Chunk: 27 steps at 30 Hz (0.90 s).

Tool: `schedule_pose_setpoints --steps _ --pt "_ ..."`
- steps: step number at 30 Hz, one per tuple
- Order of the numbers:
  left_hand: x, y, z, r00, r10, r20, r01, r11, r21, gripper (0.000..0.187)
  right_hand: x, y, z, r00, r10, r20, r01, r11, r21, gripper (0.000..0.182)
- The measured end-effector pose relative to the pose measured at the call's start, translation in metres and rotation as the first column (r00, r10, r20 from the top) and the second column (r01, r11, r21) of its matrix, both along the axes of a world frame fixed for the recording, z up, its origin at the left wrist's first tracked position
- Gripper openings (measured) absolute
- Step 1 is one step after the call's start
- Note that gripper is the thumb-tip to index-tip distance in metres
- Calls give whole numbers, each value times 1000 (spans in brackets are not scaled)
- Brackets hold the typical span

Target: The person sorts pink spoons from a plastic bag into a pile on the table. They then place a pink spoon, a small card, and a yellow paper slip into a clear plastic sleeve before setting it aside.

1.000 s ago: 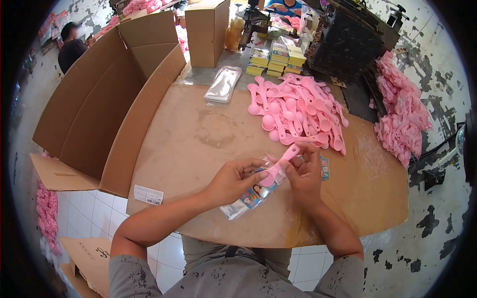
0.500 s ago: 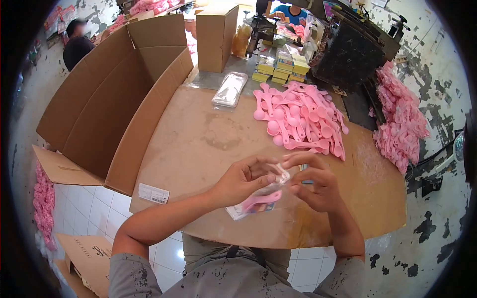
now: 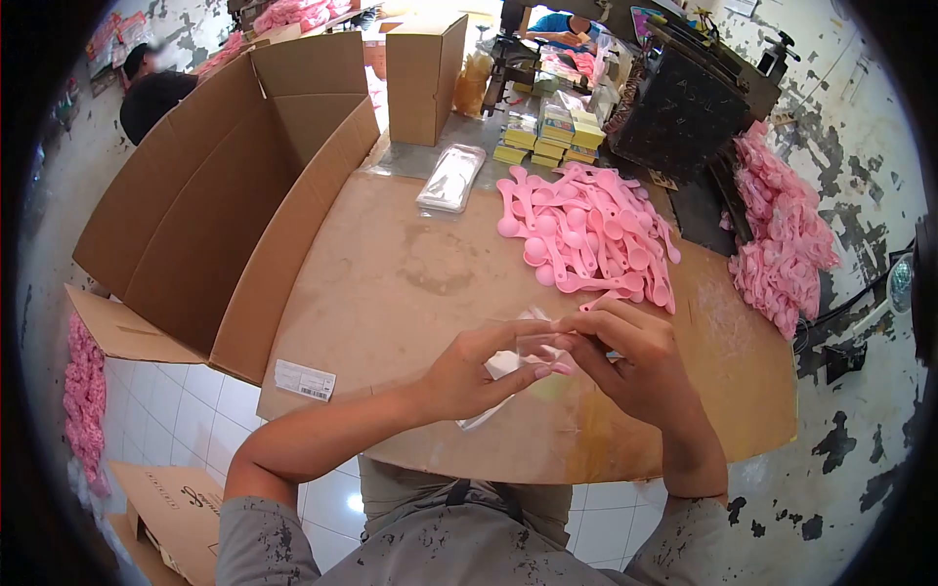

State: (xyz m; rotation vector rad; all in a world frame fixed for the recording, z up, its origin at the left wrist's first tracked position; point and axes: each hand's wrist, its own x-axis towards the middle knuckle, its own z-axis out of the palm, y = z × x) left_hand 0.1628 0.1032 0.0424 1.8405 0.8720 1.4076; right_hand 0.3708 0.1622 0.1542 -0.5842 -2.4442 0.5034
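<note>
Between both hands is a small clear plastic bag (image 3: 532,344), its mouth edge pinched by the fingers. My left hand (image 3: 459,376) is closed on the bag's left side, thumb pointing right. My right hand (image 3: 630,366) pinches the other side with thumb and fingertips. A bit of a pink spoon (image 3: 563,368) shows beside the fingertips; most of it is hidden. Below the left fingers, a pale corner of the packet sticks out over the table. Just beyond the hands lies a large heap of pink measuring spoons (image 3: 596,234).
A stack of clear bags (image 3: 451,179) lies on the cardboard-covered table (image 3: 391,322). Bundled cards (image 3: 557,127) stand at the back near a dark machine (image 3: 674,107). A large open carton (image 3: 195,205) is at left. Pink bagged items (image 3: 787,234) hang at right. Two people sit farther back.
My right hand has closed in from spread fingers to a pinch on the bag. The pink spoon, clearly visible below the hands before, is now mostly hidden.
</note>
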Motion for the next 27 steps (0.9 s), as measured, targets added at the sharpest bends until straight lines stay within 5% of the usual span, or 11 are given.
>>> schedule_pose_setpoints --steps 1,4,8,13,16,20,22,24,26,27 --pt "0 1 -1 999 -23 29 24 1000 -14 49 -2 -1 0 1000 -12 7 12 999 -40 17" --pt "2 -3 0 993 9 116 8 989 -147 48 -10 9 -20 982 -77 -170 121 956 266 20" --pt "-1 -6 0 993 81 87 -62 978 -199 49 -18 6 -23 999 -35 -39 51 830 555 25" --pt "0 -5 -5 962 228 -150 -233 972 -18 54 -26 7 -41 988 -117 105 -1 663 749 34" --pt "1 -5 -9 933 254 -254 -243 967 74 55 -26 10 -45 974 -142 175 -38 663 747 33" --pt "-2 -4 3 928 193 -319 -216 976 -37 49 -15 28 -38 984 -178 20 136 817 561 22" --pt "-2 -1 -6 982 115 -152 -138 979 -151 43 8 42 -28 961 -237 -145 275 884 379 15" --pt "-2 2 -12 997 72 -10 -72 964 -255 39 49 46 -20 931 -345 -121 308 919 -248 6" --pt "-3 6 -13 994 55 89 -20 935 -353 36 125 61 -11 968 -205 -142 69 766 -639 7" --pt "-4 6 -11 991 61 122 -10 924 -381 35 173 77 -17 936 -84 -342 -198 679 -707 7"
